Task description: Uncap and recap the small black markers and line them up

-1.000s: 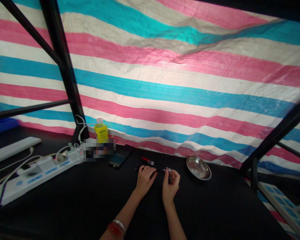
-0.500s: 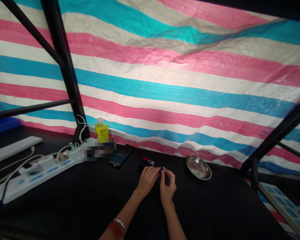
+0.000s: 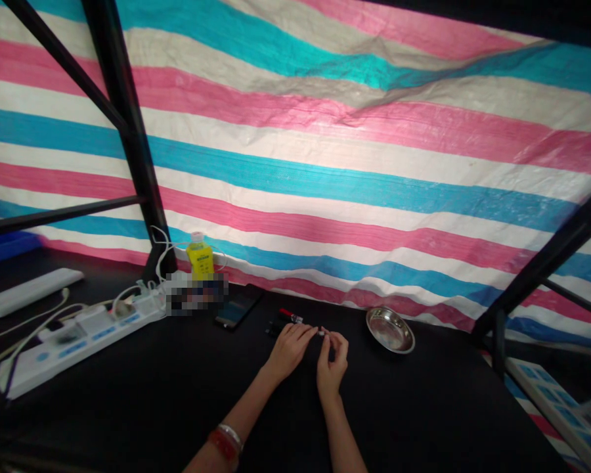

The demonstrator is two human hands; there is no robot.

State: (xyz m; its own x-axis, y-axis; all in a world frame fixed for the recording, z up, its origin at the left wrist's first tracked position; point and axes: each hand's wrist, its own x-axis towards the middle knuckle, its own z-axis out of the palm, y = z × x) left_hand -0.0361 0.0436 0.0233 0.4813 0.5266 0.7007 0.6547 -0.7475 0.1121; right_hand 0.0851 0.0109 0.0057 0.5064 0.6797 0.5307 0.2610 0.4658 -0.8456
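Note:
My left hand (image 3: 289,348) and my right hand (image 3: 331,362) meet over the black table, fingertips almost touching. A small, partly pale piece (image 3: 321,332) shows between them, too small to name. The right thumb and index finger are pinched at it. My left fingers are drawn together at its other side, their tips partly hidden. Just beyond the left hand lies a small red and silver object (image 3: 291,315). Small black items (image 3: 274,328) lie beside that hand, partly covered by it.
A round steel dish (image 3: 390,330) stands to the right. On the left are a dark phone-like slab (image 3: 238,309), a yellow bottle (image 3: 201,259) and a white power strip (image 3: 86,351) with cords. A black frame post (image 3: 132,151) and striped sheeting (image 3: 325,190) rise behind.
My left hand has shifted slightly, its fingertips a little farther from the right ones. More of the pale piece between the hands shows.

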